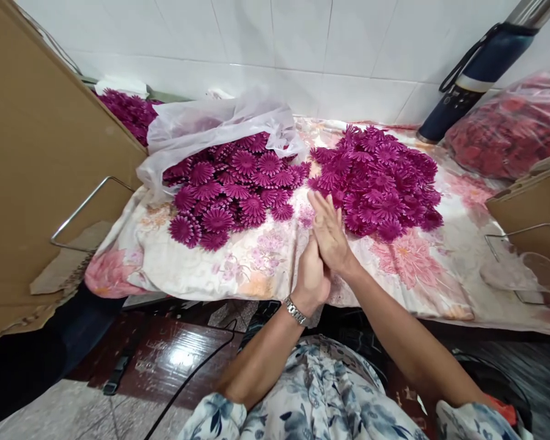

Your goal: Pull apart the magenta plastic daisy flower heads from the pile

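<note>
My right hand lies with straight fingers against my left hand, palm to palm, above the front of the cloth. Nothing shows between them. The right hand hides most of the left fingers. A metal-band watch circles my left wrist. Just beyond the right fingertips is a heap of loose magenta artificial flower heads. To the left, more magenta flower heads spill from a white plastic bag. Neither hand touches the flowers.
A floral cloth covers the table against a tiled wall. Cardboard boxes flank it, left and right, with wire handles. A dark blue bottle stands near a bag of red flowers. Someone's dark sleeve shows at left.
</note>
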The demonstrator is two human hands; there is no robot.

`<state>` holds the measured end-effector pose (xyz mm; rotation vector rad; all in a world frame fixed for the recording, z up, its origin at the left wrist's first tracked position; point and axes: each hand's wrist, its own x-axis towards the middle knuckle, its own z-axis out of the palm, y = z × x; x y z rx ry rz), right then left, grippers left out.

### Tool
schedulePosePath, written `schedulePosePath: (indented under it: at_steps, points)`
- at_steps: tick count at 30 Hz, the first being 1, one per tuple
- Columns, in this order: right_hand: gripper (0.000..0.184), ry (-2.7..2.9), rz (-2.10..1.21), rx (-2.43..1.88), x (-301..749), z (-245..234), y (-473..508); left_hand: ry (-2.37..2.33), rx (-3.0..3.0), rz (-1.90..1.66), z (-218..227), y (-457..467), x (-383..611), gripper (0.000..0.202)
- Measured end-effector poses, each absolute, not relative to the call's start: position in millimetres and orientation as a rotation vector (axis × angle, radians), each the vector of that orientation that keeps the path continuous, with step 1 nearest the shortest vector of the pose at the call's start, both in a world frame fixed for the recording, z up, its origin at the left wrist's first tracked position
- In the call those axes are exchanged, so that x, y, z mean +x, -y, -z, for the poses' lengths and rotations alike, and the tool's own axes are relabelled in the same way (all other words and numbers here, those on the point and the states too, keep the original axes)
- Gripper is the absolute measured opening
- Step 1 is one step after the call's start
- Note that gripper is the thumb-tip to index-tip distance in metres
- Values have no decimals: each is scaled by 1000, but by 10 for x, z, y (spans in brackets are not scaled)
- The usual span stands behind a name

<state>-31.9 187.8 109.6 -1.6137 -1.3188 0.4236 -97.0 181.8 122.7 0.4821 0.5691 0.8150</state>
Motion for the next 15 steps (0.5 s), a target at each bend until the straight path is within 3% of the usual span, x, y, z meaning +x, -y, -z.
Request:
schedulePosePath:
  at_steps: [5, 11, 15]
  points:
    - [52, 1417, -348, -1506, -723, -1059, -1485, -586, 542, -774, -1206, -1983, -1095, 55]
    - [57, 1396, -288, -1505, -644, -1155, -1635, -565, 617, -834, -1124, -1908, -1042, 42]
    - [58, 1298, -248, -1551, -399, -1042, -1791, -540, 564, -832, -1133, -1797, -1036, 47]
